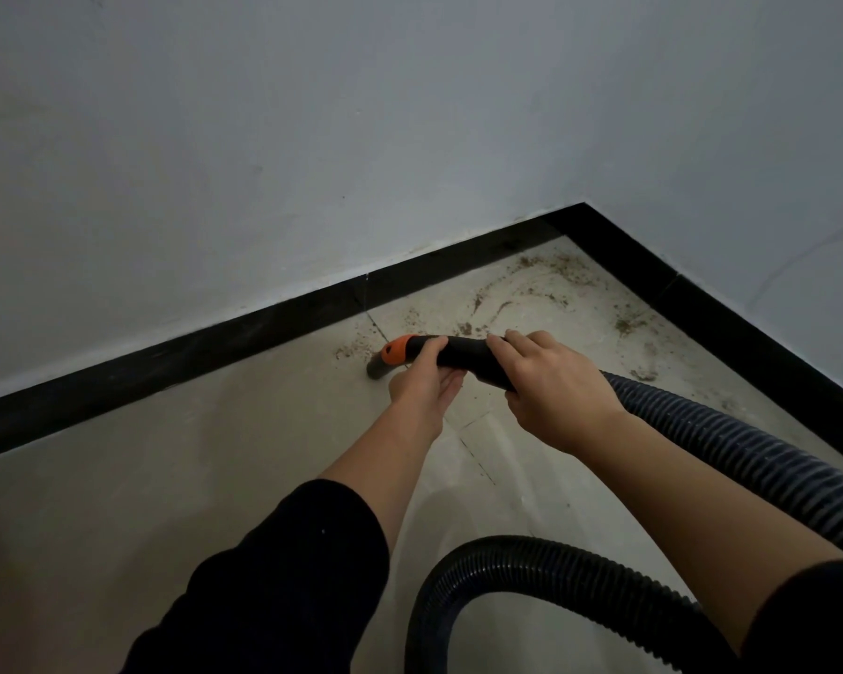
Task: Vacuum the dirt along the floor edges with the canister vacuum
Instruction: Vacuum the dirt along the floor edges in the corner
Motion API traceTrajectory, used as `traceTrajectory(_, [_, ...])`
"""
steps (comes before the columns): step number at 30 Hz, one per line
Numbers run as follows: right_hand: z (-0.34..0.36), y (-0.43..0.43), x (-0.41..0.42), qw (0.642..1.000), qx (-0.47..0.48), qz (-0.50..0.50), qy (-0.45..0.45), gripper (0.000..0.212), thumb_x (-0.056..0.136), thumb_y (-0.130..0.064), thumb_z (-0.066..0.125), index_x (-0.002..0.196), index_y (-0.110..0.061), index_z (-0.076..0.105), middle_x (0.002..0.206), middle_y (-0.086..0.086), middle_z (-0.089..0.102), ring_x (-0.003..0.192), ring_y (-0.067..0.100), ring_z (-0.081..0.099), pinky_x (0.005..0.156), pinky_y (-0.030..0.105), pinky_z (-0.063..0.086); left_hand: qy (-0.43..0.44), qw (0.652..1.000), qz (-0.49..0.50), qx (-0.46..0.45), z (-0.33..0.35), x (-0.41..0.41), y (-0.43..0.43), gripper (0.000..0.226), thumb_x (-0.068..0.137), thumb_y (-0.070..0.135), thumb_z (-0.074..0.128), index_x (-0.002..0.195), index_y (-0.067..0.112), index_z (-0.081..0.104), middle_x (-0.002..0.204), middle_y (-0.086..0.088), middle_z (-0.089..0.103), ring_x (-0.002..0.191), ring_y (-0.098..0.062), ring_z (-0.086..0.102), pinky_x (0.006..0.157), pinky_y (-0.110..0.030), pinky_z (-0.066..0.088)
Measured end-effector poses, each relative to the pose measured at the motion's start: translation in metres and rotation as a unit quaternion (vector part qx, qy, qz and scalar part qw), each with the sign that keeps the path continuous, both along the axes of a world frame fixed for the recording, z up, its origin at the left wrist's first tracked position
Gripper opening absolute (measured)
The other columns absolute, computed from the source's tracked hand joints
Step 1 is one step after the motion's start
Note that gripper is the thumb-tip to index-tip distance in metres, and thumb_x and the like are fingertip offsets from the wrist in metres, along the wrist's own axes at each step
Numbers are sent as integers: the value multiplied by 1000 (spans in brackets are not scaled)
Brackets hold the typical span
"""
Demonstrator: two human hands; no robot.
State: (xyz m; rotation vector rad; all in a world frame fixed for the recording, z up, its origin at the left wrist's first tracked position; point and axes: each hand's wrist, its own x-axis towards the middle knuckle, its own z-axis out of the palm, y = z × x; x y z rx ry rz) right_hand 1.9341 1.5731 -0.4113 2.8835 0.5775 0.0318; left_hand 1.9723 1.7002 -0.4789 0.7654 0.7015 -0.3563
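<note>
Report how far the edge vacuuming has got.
Done, seemingly: the floor left of the nozzle, along the baseboard, shows no crumbs. In hand: the left hand and right hand grip the vacuum handle, nozzle down at a crumb patch. Left: dirt scattered toward the corner and along the right-side baseboard.

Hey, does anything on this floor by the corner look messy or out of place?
Yes. Brown dirt is scattered over the pale floor toward the corner, along the black skirting, with curved smears through it. The vacuum nozzle sits at its left end; nothing else stands out.
</note>
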Motion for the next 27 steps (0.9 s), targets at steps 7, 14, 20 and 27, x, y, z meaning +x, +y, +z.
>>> traceTrajectory(7, [-3, -8, 6, 1000, -7, -12, -6, 59, 93, -17, 51, 147, -13, 29, 130, 4, 51, 109, 22, 50, 87, 30, 46, -11, 1000, -25, -15, -1, 8, -7, 43, 91, 22, 69, 125, -1, 56, 97, -13, 69, 82, -16, 67, 75, -21, 54])
traceTrajectory(14, [-3, -9, 9, 1000, -13, -21, -10, 62, 93, -17, 51, 149, -12, 24, 135, 5, 48, 114, 22, 48, 89, 30, 45, -17, 999, -22, -19, 0, 12, -12, 45, 91, 21, 68, 128, -1, 55, 107, -14, 69, 79, -13, 67, 61, -17, 55])
traceTrajectory(20, [-3, -7, 12, 999, -19, -24, -11, 62, 93, -16, 51, 149, -10, 25, 136, 6, 48, 113, 23, 49, 88, 30, 44, -17, 999, -17, -22, 0, 16, -11, 43, 91, 21, 69, 125, 0, 55, 106, -14, 68, 80, -14, 67, 63, -17, 55])
traceTrajectory(27, [-6, -2, 18, 1000, -12, -24, -9, 61, 92, -15, 52, 147, -11, 28, 131, 5, 50, 110, 23, 50, 85, 30, 44, -16, 1000, -6, -18, -4, 22, -7, 34, 90, 21, 70, 116, 2, 58, 99, -13, 70, 88, -16, 69, 77, -23, 54])
